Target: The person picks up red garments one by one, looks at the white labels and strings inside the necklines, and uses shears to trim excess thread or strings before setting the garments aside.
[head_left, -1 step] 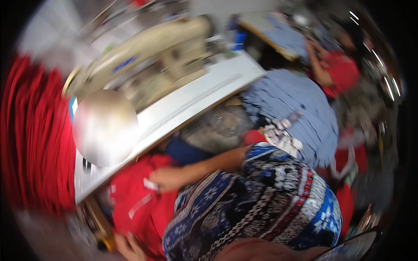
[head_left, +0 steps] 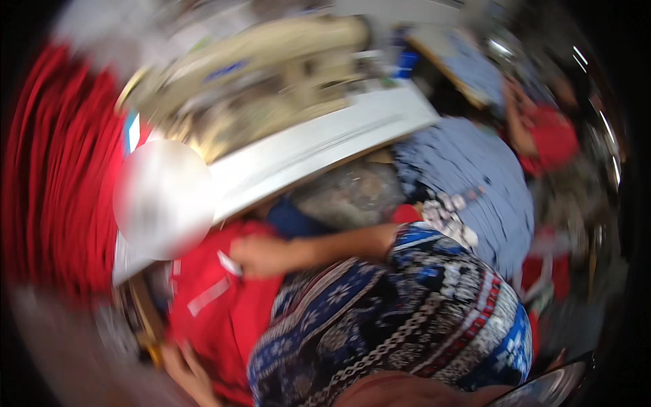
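Red cloth (head_left: 234,319), a garment with a pale strip on it, lies over my lap below the table edge. My right hand (head_left: 261,256) is closed over its upper part, pinching a small white tag (head_left: 229,263). My left hand (head_left: 190,376) is at the cloth's lower left edge, fingers stretched out and apart, with nothing visible in them. Motion blurs both hands, and the left one runs partly out of the frame.
A cream sewing machine (head_left: 271,51) stands on a white table (head_left: 325,146). Red cloth pieces (head_left: 61,183) hang at the left. Blue-grey cloth (head_left: 475,176) is heaped at the right, with small pale pieces (head_left: 447,210) on it. Beyond it sits a person in red (head_left: 549,139).
The view has swung a little, so the machine and table appear farther right and higher. My right hand still holds the tag, and my left stays at the cloth's edge.
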